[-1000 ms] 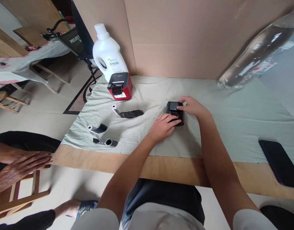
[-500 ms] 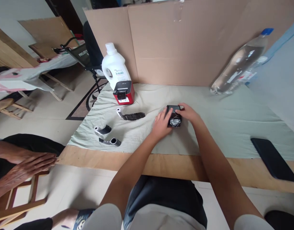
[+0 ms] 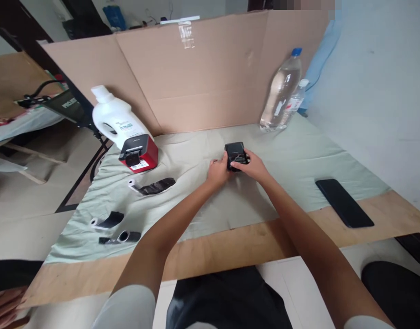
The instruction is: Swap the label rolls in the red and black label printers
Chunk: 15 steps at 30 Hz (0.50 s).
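Observation:
A small black boxy device, seemingly a label printer (image 3: 234,148), is on the cloth in front of me, held between both hands. My left hand (image 3: 218,172) grips its left side, with the thumb up along the edge. My right hand (image 3: 255,167) is wrapped round its right side, its thumb across the front. To the left stands a red and black printer (image 3: 139,154) with a black strip at its front slot. Nearer me are partly unrolled rolls of black tape: one roll (image 3: 155,186), another roll (image 3: 109,220) and a third roll (image 3: 125,236).
A white detergent jug (image 3: 116,116) and a cardboard wall (image 3: 203,87) stand behind. Two clear bottles, a large bottle (image 3: 281,93) and a smaller bottle (image 3: 295,103), are at the back right. A black phone (image 3: 343,202) lies right. Another person's hand (image 3: 6,304) is lower left.
The view has swung right. My left fingers have come off the device's top to its side, and my right thumb now lies on its front. The shiny black strip at its front shows less.

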### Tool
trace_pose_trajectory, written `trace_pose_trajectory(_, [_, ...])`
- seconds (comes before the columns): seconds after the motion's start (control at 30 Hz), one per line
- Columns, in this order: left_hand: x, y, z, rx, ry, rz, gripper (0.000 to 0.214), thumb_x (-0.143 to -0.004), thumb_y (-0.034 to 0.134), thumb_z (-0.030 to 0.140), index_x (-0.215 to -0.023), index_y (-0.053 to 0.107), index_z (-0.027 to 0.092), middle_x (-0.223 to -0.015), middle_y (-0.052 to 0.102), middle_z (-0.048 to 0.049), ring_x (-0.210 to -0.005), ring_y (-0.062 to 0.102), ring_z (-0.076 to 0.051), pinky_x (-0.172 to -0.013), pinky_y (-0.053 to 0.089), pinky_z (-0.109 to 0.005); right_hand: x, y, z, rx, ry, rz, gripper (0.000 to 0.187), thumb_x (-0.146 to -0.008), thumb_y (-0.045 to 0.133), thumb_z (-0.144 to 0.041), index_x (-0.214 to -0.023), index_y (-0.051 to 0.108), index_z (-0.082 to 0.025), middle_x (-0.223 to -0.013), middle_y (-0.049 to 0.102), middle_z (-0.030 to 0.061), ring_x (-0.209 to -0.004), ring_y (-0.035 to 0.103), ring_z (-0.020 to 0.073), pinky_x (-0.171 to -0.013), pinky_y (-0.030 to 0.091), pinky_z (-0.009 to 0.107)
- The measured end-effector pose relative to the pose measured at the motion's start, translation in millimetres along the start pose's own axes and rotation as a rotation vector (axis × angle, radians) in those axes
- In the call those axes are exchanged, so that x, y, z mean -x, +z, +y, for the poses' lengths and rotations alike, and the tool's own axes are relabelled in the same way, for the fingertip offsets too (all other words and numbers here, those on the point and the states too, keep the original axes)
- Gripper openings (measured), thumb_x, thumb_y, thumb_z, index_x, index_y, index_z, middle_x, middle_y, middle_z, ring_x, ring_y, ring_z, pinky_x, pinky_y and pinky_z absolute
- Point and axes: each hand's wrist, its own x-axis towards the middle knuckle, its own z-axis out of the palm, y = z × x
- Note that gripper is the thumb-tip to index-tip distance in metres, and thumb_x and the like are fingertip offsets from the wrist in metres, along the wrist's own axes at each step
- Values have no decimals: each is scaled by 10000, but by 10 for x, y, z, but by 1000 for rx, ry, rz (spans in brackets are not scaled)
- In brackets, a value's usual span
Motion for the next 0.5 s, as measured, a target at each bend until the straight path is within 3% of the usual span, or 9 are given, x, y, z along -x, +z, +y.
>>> trace_pose_trajectory(0.1, [-480,247,445,31,33,8,877,-963,674,473,-1659,298,92,-1256,761,-234,-1162,736,-314,-1092,421,-446,-247,-441,293,-13,11,132,597,-758,768,-641,-1157,749,-198,-1130,769,107,-1019,701,297,-958,546,439])
trace_pose_trajectory(0.27, [-1157,626,1119,56,81,-11,914,-985,616,566,-1645,301,18,-1257,751,-261,-1197,715,-325,-1108,372,-428,-616,-1078,821,-119,19,278,691,-795,639,-808,-1037,772,-174,-994,767,75,-942,671,266,-949,522,416])
trace_pose_trajectory(0.5, [-1683,916,1578,-2,136,-77,947,-1003,573,597,-1632,290,-52,-1185,759,-285,-1164,718,-339,-1129,330,-432,-1000,-1505,1391,-331,159,433,684,-709,669,-858,-829,735,-188,-852,740,18,-910,662,223,-917,514,349])
